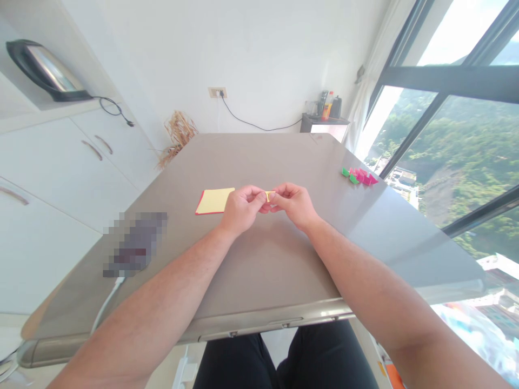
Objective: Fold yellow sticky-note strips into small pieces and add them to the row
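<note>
We read the bottle's [327, 107] label as too small to make out. Between the bent, pinching fingers of our left hand [242, 206] and right hand [299, 205], we hold a small folded yellow paper [268, 196] above the counter [263, 265]. Partly behind our left hand lies a flat yellow note pad [214, 201] with red edging. We see angular pink and green folded pieces [360, 176] near the right edge. The smooth grey-brown surface stretches past our hands to the straight far edge; a pixelated dark object [138, 243] joins a white cable [106, 303] at left.
</note>
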Motion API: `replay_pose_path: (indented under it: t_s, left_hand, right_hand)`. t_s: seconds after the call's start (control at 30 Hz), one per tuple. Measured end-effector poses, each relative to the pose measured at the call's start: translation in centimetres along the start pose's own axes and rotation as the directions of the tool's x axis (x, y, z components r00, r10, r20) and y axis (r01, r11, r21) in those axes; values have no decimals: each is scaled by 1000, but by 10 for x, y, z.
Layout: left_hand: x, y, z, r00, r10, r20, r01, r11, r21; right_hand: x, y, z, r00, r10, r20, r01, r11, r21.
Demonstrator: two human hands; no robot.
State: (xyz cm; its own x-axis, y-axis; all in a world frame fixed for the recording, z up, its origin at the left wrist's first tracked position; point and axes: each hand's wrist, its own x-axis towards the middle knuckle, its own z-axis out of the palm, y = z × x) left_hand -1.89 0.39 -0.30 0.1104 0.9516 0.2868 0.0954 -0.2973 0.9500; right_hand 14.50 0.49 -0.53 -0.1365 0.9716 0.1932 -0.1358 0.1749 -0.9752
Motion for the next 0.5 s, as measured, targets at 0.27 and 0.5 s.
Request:
replay_pose_path:
  t_s: [0.27, 0.5]
  left_hand:
    - [-4, 2, 2, 999, 36, 29, -38, 997, 69]
    - [-5, 0, 4, 998, 18, 55, -17, 1000, -21]
  right_hand:
    - [-2, 0, 3, 1000, -10, 13, 10, 999, 33]
    - [0, 3, 2, 999, -46, 2, 46, 998, 34]
